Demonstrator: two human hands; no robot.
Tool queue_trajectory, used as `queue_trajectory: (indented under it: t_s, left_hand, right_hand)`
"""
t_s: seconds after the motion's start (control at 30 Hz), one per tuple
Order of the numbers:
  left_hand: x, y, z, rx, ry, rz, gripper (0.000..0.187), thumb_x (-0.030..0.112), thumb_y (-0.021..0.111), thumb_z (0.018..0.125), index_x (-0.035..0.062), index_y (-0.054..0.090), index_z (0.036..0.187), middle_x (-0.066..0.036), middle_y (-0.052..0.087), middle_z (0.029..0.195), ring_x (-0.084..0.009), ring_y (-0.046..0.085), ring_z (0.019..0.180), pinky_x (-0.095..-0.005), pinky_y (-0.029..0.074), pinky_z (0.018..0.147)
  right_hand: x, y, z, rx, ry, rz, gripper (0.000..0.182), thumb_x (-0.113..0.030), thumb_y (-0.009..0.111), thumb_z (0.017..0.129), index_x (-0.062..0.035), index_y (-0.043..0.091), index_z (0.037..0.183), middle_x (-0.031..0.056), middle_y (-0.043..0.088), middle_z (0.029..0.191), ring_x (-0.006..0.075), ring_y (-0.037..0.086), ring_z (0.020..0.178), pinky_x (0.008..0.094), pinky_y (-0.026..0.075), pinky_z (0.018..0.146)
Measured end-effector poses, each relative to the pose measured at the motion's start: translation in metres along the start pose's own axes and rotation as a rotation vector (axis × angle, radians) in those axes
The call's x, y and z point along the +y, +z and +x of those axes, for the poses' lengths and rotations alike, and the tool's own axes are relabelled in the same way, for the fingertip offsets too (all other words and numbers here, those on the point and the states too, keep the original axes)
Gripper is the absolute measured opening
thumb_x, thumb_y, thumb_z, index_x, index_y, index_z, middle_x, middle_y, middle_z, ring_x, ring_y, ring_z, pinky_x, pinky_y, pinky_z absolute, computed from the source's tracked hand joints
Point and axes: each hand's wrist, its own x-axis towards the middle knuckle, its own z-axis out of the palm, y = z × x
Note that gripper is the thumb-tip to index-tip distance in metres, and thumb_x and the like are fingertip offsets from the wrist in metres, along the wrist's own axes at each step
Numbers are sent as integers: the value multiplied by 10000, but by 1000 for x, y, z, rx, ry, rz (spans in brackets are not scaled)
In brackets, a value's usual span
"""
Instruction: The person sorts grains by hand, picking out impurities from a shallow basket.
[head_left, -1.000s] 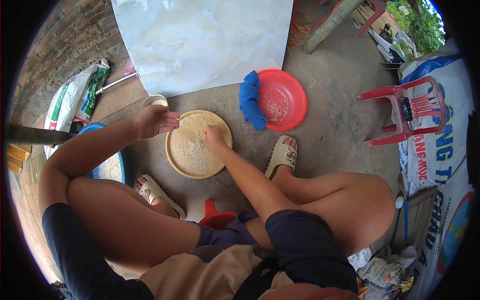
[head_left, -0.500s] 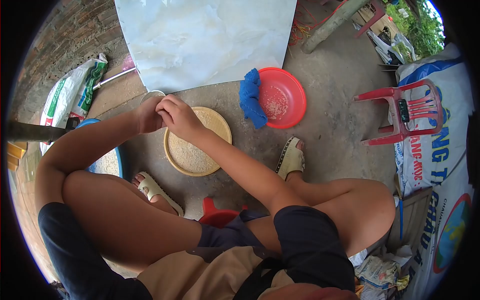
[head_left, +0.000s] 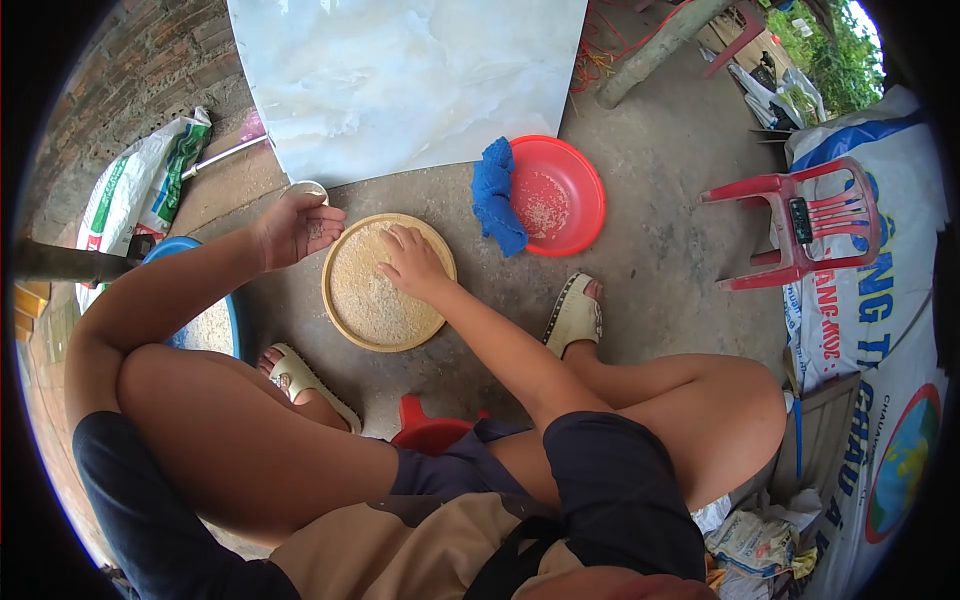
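A round tan tray (head_left: 331, 309) of pale grain (head_left: 375, 295) rests on the floor between my feet. Over its right side reaches my right hand (head_left: 416, 264), palm down, with fingers apart and fingertips at the grain. To the tray's upper left, my left hand (head_left: 292, 232) is palm up, its fingers loosely extended. Small brownish specks lie on that palm and fingers, too small to name. Just behind the left hand stands a small pale container (head_left: 308, 187), partly covered by it.
A red basin (head_left: 580, 225) with scattered grains has a blue cloth (head_left: 493, 195) over its rim. A blue basin (head_left: 237, 325) of grain is partly behind my left leg. Further out are a pale sheet (head_left: 400, 90), a red chair (head_left: 790, 225) and printed sacks (head_left: 835, 320).
My hands were together at the tray's upper left. The right one has moved right and down onto the grain, and the left palm now shows with its fingers extended.
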Motion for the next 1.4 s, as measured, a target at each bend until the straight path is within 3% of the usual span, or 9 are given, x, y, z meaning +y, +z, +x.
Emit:
queue_trajectory:
  t_s: [0.17,0.37,0.67,0.77,0.9,1.1,1.2,1.3,1.4]
  left_hand:
    - [1,1,-5,-47,-2,4,349,242,365,934,-34,578,903,-112,618,836,-179,625,752,-274,544,714]
    - [1,-6,-7,-57,4,21,347,241,350,938,-28,570,939,-105,619,860,-179,624,765,-269,544,722]
    - [1,0,-10,-59,6,-6,361,249,331,943,-32,557,966,-120,611,896,-196,619,798,-274,537,751]
    - [2,1,-9,-29,18,-5,368,249,323,946,-35,554,976,-123,609,910,-201,618,808,-283,534,760]
    - [0,-5,-5,-12,-61,39,421,282,303,954,-56,550,995,-139,604,920,-216,613,833,-303,526,779]
    - [-3,-7,-3,-11,-135,71,412,302,316,949,-19,569,999,-100,612,921,-180,602,852,-297,510,791]
    - [0,8,-12,-27,-70,55,371,282,310,952,6,551,1014,-92,602,952,-174,595,879,-303,506,809]
    - [-1,8,-8,-84,-1,46,315,252,319,948,32,531,1025,-83,592,970,-165,592,892,-306,504,817]
    - [-4,6,-4,-92,9,49,285,240,343,940,40,531,1015,-74,591,952,-158,593,861,-298,506,803]
  right_hand:
    - [23,0,-49,-301,-100,-186,508,-207,640,755,-51,451,1200,126,427,1186,303,395,1145,399,375,957]
    - [49,20,-61,-467,-50,-71,229,-126,583,751,-54,529,962,102,483,1031,271,479,1029,377,460,832]
    - [46,29,-56,-363,-29,-78,131,-26,541,729,-27,522,859,125,517,947,290,516,953,393,464,776]
    - [38,29,-34,-241,245,90,85,-2,548,739,-15,522,819,135,549,875,300,545,879,389,462,740]
    - [16,21,29,267,522,485,48,-4,562,773,-1,526,805,128,569,733,275,563,649,354,458,621]
    - [-71,-54,101,435,283,666,30,-16,565,794,-6,539,806,128,576,799,241,551,625,320,453,574]
    - [-95,-62,101,366,103,677,36,-28,575,789,-10,549,806,115,572,822,249,548,707,342,457,625]
    - [-100,-59,95,247,-239,436,106,-74,594,771,-31,588,868,80,565,887,283,486,923,380,409,820]
    - [-93,-47,84,283,-121,401,128,-107,583,788,-31,601,890,94,558,957,294,470,957,380,396,849]
